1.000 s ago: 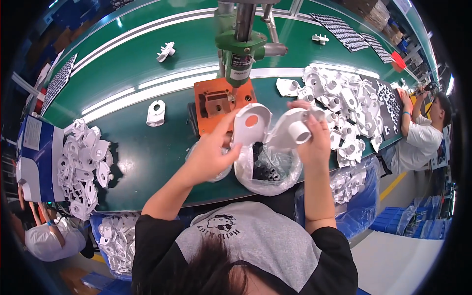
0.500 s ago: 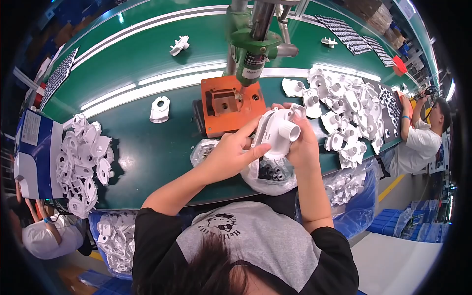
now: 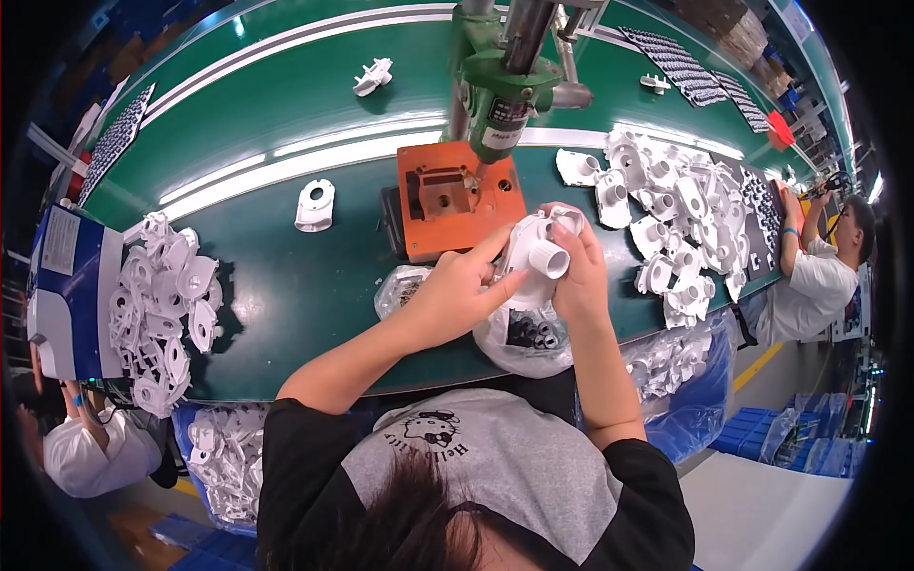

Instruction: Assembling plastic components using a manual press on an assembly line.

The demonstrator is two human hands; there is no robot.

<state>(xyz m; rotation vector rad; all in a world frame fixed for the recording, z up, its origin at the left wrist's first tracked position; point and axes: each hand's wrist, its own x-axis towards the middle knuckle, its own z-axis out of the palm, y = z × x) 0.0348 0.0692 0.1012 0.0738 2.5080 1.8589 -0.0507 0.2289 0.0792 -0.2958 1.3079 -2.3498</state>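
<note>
1. Near the front edge of the green worktop (image 3: 286, 285), just in front of the orange block (image 3: 457, 205), both hands hold one white plastic part (image 3: 538, 257) up in the air.
2. The part looks light, hard and smooth. Its round tube end and flat rim look like good places to grip.
3. The left hand (image 3: 457, 295) pinches its side, one finger stretched along it.
4. The right hand (image 3: 581, 271) wraps round the other side, elbow bent low.
</note>
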